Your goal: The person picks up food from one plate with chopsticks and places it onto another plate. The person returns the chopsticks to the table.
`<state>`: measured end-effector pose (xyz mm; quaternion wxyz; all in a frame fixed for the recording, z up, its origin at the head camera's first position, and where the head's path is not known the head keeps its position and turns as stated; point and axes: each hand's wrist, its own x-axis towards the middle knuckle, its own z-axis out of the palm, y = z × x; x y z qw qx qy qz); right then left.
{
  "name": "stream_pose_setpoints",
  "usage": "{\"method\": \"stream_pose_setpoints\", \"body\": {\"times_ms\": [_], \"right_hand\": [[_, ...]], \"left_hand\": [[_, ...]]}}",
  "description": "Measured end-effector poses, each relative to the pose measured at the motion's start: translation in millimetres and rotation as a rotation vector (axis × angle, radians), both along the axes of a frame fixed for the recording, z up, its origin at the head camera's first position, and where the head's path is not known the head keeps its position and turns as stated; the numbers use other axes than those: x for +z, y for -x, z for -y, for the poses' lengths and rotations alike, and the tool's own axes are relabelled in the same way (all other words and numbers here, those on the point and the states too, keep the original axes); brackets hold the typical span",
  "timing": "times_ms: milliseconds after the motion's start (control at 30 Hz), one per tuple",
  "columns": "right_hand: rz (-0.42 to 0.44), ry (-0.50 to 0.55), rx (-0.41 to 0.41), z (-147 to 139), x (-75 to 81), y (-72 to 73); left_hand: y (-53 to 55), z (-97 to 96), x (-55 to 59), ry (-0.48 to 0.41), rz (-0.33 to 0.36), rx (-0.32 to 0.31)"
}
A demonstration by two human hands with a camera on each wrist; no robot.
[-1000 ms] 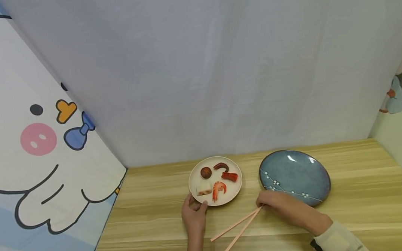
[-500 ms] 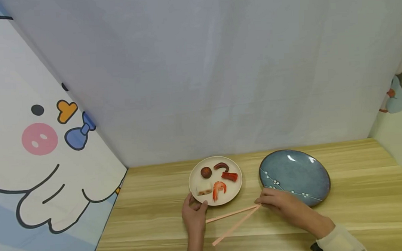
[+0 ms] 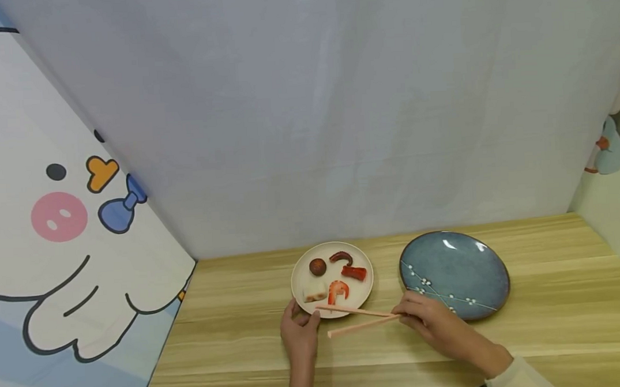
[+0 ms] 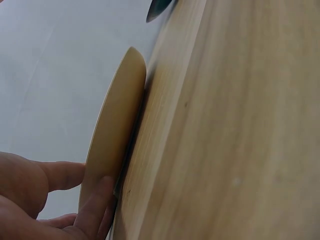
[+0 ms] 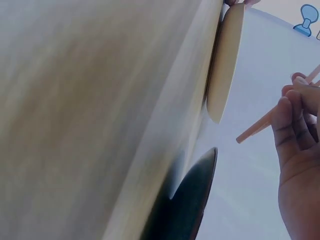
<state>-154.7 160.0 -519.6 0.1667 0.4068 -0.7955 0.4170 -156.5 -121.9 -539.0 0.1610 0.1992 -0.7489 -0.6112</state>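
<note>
My left hand [image 3: 299, 335] grips the near-left edge of a small cream plate [image 3: 302, 274], thumb and fingers at its rim. On that plate lie a shrimp [image 3: 339, 287], a brown mushroom cap [image 3: 318, 267], a dark curled tentacle [image 3: 341, 256], a red piece [image 3: 354, 273] and a whitish block [image 3: 315, 294]. Pale pink chopsticks [image 3: 356, 311] are pinched in my right hand [image 3: 437, 326], their tips spread apart and pointing left. The upper stick overlaps the plate's near rim and the shrimp's tail in the head view; the lower one is nearer me. Nothing is between the tips.
Right of the cream plate stands a larger blue oval plate [image 3: 448, 268] with a white blossom pattern, just beyond my right hand. Both rest on a wood-grain table [image 3: 232, 324]. A pale cloth wall [image 3: 338, 129] rises behind, and a cartoon-printed panel [image 3: 43, 274] borders the left.
The chopsticks have swung up from pointing toward me to pointing left, their tips rising to the cream plate's near rim. The left hand and both plates have stayed put.
</note>
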Motion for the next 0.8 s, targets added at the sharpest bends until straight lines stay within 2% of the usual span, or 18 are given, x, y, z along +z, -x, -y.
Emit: {"method": "stream_pose_setpoints", "body": {"times_ms": [133, 533, 800], "right_hand": [[-0.009, 0.041, 0.002, 3.0, -0.4, -1.8], [0.081, 0.112, -0.006, 9.6, -1.4, -7.8], [0.118, 0.147, 0.033, 13.1, -2.4, -9.4]], "left_hand": [[-0.3, 0.3, -0.6, 0.003, -0.004, -0.003], [-1.3, 0.2, 0.2, 0.017, 0.001, -0.002], [-0.8, 0.7, 0.3, 0.017, 0.004, 0.005]]}}
